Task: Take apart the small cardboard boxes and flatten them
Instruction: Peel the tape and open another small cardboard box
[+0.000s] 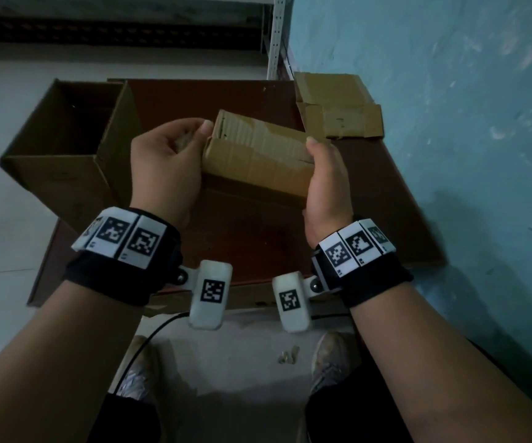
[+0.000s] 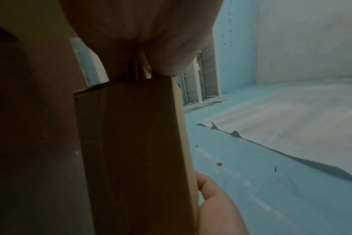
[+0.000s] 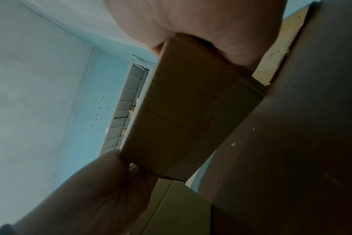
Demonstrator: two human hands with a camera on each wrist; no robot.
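Two hands hold one small cardboard box [image 1: 258, 155] between them, lifted above a dark brown table [image 1: 386, 199]. We grip its left end with our left hand [image 1: 165, 167], fingers curled and the thumb pressed onto the upper corner of the box, and we clasp its right end with our right hand [image 1: 325, 177], thumb on the top edge and palm against the end face. Our right fingers lie behind the box in the head view, so we cannot tell how they sit. The box lies lengthwise from one hand to the other, tilted so that its right end sits lower, and a seam runs along its top face. From the left wrist view the box [image 2: 135, 151] appears as a dark slab running away from the left palm [image 2: 143, 28], with the right hand [image 2: 217, 206] at its far end. From the right wrist view the box [image 3: 183, 114] spans from the right palm [image 3: 191, 20] to the left hand [image 3: 94, 190]. Beyond our right hand, on the far corner of the table, lies a flattened box [image 1: 338, 107]. Beyond and to the outside of our left hand stands a large open carton [image 1: 66, 145], just beside the table. Both wrists wear black bands with white marker tags.
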